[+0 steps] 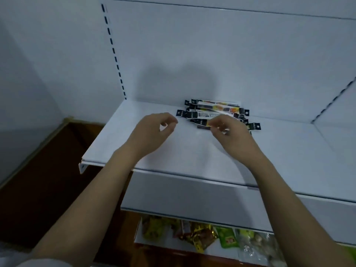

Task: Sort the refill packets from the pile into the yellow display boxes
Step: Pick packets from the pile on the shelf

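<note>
A pile of long thin refill packets [215, 110] with black header tabs lies on the white shelf [173, 151], toward the back middle. My right hand [229, 132] is at the pile's front edge, fingers curled, fingertips at a packet [200, 122]; whether it holds it I cannot tell. My left hand [154, 130] hovers over the shelf just left of the pile, fingers loosely curled, holding nothing. No yellow display box is in view.
The shelf's white back panel [212, 54] rises behind the pile, with a slotted upright [113, 51] at left. Below the shelf's front edge a lower shelf holds several green, yellow and clear snack bags [212, 236]. Brown floor [48, 170] lies at left.
</note>
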`<move>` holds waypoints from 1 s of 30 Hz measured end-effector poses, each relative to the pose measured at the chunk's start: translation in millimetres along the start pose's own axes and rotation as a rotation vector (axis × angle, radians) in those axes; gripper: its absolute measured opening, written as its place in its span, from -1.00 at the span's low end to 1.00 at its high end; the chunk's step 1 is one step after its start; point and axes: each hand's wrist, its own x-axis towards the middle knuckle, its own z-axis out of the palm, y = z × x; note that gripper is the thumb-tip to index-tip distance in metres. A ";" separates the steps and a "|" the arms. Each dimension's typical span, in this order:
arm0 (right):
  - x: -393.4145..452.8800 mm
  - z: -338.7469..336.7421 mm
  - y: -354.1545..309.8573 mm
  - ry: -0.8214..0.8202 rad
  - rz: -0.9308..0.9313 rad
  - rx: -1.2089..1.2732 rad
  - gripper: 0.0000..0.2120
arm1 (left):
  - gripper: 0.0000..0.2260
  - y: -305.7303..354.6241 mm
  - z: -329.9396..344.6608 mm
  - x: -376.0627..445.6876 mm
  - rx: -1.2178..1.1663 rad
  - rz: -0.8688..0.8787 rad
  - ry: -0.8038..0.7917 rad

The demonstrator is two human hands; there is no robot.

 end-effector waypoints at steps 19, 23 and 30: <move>87.1 -16.5 100.6 0.142 -0.148 -0.382 -0.73 | -0.72 -13.1 97.2 99.6 0.286 0.308 0.093; 82.7 -16.7 105.2 0.201 -0.143 -0.279 -0.83 | -0.68 -12.1 101.2 97.9 0.246 0.337 0.072; 74.4 -40.2 106.1 0.328 -0.003 -0.085 -0.88 | -0.86 -11.4 100.3 95.3 0.292 0.376 0.165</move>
